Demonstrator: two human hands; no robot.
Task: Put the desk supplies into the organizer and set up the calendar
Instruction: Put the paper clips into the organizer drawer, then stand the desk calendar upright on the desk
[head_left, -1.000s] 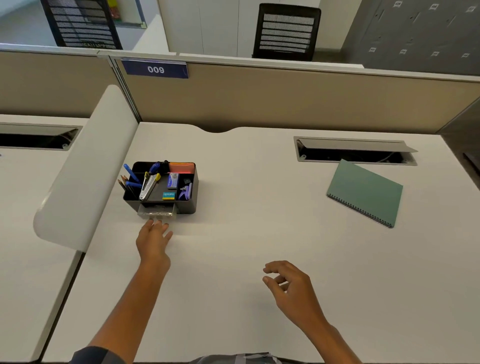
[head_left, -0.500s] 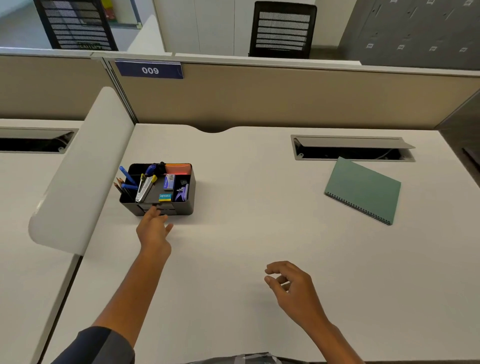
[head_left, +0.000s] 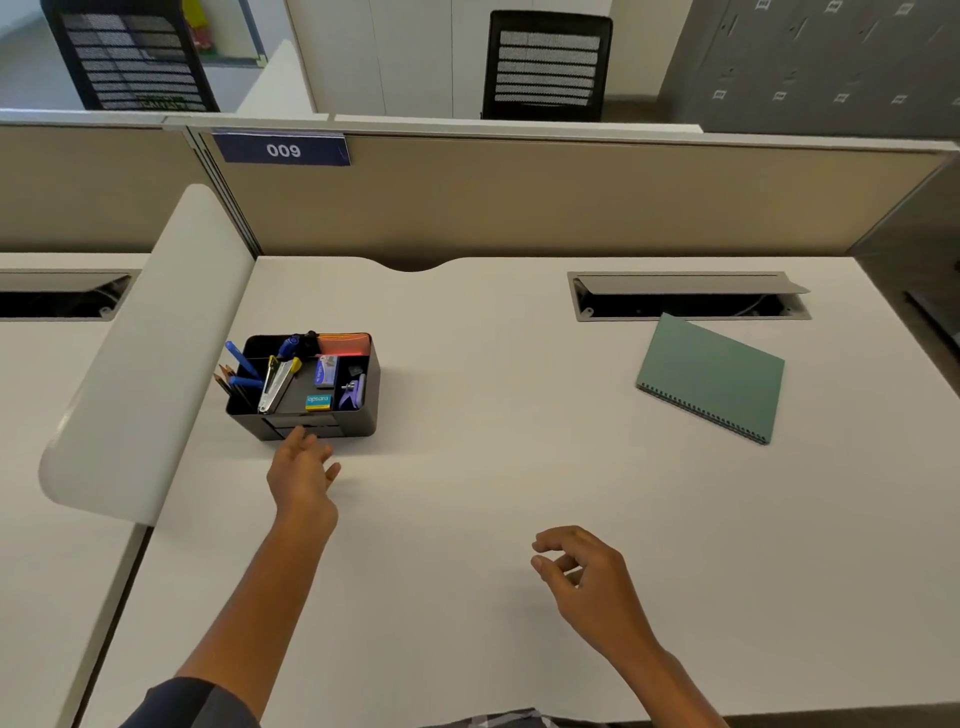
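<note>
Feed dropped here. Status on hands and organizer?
Left hand open, fingertips at organizer front. Right hand idle, empty. Supplies in; calendar flat, far right. Nothing in the way.

Black organizer (head_left: 358, 421) filled with supplies, desk's left, green spiral calendar (head_left: 714, 376) lying flat, right

Left hand (head_left: 304, 470) reaches forward, fingers extended; right hand (head_left: 587, 579) hovers loosely curled.

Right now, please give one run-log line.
left hand: open, fingertips at organizer front | right hand: idle over desk | calendar: flat
</note>
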